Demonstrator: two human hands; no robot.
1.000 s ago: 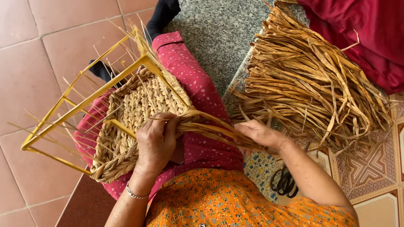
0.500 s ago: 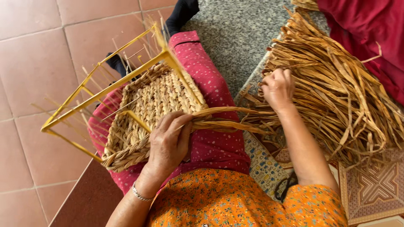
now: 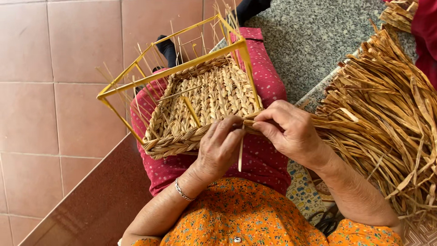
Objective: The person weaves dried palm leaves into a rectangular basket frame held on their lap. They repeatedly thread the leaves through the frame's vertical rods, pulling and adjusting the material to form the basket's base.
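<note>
Sitting on the floor, with a half-made woven basket (image 3: 205, 102) on the lap, near the middle of the view. Around the basket, a yellow frame (image 3: 175, 70) of thin rods, tilted, with its open side toward 10 o'clock. Thin yellow sticks poking up from the weave.

Left hand (image 3: 221, 146) at the near edge of the basket, at about 6 o'clock from it, fingers curled tight around the braided rim. Right hand (image 3: 291, 132) just beside it, at 3 o'clock from the left hand, pinching a flat straw strand (image 3: 248, 123) where it meets the rim. Both hands touching the weave, fingertips almost together.

A big heap of dry straw strips (image 3: 387, 114) at 3 o'clock, lying on the floor and reaching up to the right hand.

Pink square floor tiles (image 3: 59, 68) at 9 o'clock. A grey speckled stone slab (image 3: 314, 41) at 1 o'clock. A dark red polished strip (image 3: 95, 200) at 7 o'clock. Red cloth (image 3: 425, 41) at the 2 o'clock corner.
</note>
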